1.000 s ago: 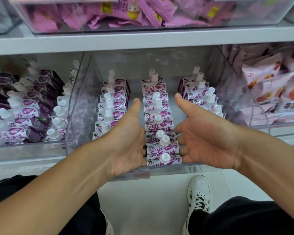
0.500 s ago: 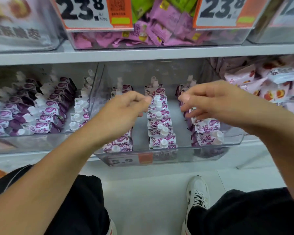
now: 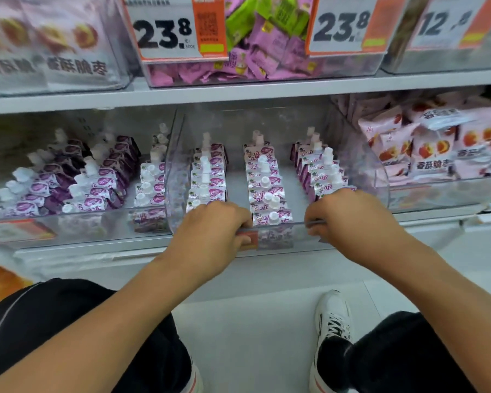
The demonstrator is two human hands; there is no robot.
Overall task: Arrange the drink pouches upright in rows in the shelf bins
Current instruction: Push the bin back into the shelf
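Observation:
A clear plastic bin [image 3: 379, 177] sits on the middle shelf. It holds three rows of upright purple-and-white drink pouches [image 3: 265, 180] with white caps. My left hand [image 3: 210, 231] grips the bin's front rim at the left, fingers curled over the edge. My right hand [image 3: 349, 217] grips the same rim at the right, in front of the right row. The neighbouring bin [image 3: 68, 231] to the left holds more pouches, some leaning.
Pink snack bags [image 3: 431, 148] fill the bin to the right. The upper shelf [image 3: 238, 92] carries bins of pink and green packets behind price tags [image 3: 167, 26]. My knees and a white shoe [image 3: 333, 319] are on the pale floor below.
Both hands left the middle row of pouches, lifted over the bin, then came down onto its front rim. The view tilted upward, showing the upper shelf and price tags.

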